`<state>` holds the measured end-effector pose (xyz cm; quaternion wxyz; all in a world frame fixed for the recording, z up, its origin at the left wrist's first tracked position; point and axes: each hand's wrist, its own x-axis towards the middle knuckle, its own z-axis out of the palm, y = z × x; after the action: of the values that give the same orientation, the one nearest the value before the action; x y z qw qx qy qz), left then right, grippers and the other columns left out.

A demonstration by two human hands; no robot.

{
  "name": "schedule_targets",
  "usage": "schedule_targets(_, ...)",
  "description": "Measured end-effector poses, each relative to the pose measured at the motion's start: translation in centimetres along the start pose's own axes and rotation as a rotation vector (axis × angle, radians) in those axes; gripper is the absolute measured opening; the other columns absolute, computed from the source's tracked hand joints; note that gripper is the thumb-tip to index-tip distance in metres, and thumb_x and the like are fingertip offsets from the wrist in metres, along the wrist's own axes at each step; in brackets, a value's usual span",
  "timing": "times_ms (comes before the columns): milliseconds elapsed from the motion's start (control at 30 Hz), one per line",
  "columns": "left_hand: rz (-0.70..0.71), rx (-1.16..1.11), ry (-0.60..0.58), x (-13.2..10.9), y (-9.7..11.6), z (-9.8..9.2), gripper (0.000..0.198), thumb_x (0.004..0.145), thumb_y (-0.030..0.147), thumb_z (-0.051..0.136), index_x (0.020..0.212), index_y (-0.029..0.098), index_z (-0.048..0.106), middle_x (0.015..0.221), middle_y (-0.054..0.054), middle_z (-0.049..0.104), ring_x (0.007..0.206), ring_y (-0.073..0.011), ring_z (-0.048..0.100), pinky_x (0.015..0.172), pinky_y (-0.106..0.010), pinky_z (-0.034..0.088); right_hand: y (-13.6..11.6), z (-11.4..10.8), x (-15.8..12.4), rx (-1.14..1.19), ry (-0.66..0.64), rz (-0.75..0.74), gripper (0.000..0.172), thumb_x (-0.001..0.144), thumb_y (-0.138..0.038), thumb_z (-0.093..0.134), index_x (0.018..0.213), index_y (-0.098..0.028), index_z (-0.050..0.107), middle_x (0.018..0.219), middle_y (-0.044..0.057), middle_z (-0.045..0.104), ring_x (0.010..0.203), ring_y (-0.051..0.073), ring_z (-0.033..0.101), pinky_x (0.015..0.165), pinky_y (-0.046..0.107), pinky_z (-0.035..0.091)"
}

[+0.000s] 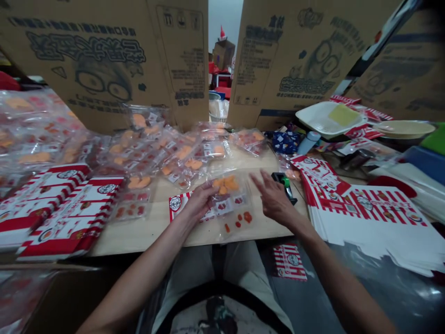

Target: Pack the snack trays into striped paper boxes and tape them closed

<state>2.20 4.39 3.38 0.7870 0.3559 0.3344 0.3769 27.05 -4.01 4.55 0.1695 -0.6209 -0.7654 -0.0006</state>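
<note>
My left hand (202,200) grips the left edge of a clear plastic packet (232,204). Orange pieces show in its upper part, small labels across the middle and several dark red-orange pieces below. Partly covered by that packet and the hand, a red-and-white striped card (177,204) with a printed face lies on the table. To the right, my right hand (274,197) is raised over the tabletop with fingers spread, apart from the packet. Just beyond it stands a black tape dispenser (288,188) with a green core.
Similar packets (174,153) are heaped along the back and left. Striped card stacks (69,213) lie at left, more striped sheets (368,208) at right. Large cardboard boxes (104,55) wall the back. A white basket (313,118) sits back right; one striped card (290,262) is below the table edge.
</note>
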Motion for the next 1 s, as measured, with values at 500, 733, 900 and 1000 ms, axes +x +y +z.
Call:
schedule_targets(500,0.086,-0.022,0.048,-1.5,-5.2,5.8,0.043,0.069,0.044,0.084,0.096,0.017,0.066,0.09,-0.005,0.071,0.074,-0.0157,0.068,0.073,-0.03,0.056,-0.5,5.4,-0.2,0.337,-0.175,-0.005,0.112,0.079,-0.059,0.069,0.164,-0.026,0.005,0.17,0.018,-0.007,0.157,0.041,0.003,0.118,0.063,0.022)
schedule_targets(733,0.119,1.388,-0.149,0.9,-0.8,0.2,0.141,0.04,0.054,0.096,0.157,0.018,0.027,0.164,-0.027,0.024,0.154,-0.0481,0.015,0.122,-0.061,0.016,2.6,2.6,-2.2,0.006,-0.2,0.429,0.091,0.081,-0.051,0.067,0.161,-0.03,0.028,0.165,0.021,0.019,0.135,0.052,0.042,0.1,0.065,0.039)
schedule_targets(900,0.063,1.812,-0.217,3.1,-0.6,-3.2,0.147,0.041,0.054,0.092,0.16,0.017,0.015,0.159,-0.027,0.031,0.148,-0.051,0.026,0.119,-0.065,0.017,1.2,2.0,-2.3,-0.237,-0.118,0.398,0.088,0.076,-0.042,0.07,0.157,-0.035,0.036,0.166,0.019,0.014,0.126,0.053,0.044,0.093,0.066,0.037)
schedule_targets(1000,0.179,1.687,-0.23,1.7,0.4,-3.9,0.14,0.05,0.048,0.09,0.161,0.02,0.01,0.157,-0.024,0.033,0.145,-0.0488,0.032,0.118,-0.064,0.022,0.5,1.1,-2.2,-0.252,-0.021,0.33,0.089,0.075,-0.041,0.069,0.158,-0.034,0.035,0.168,0.017,0.012,0.126,0.053,0.041,0.093,0.066,0.035)
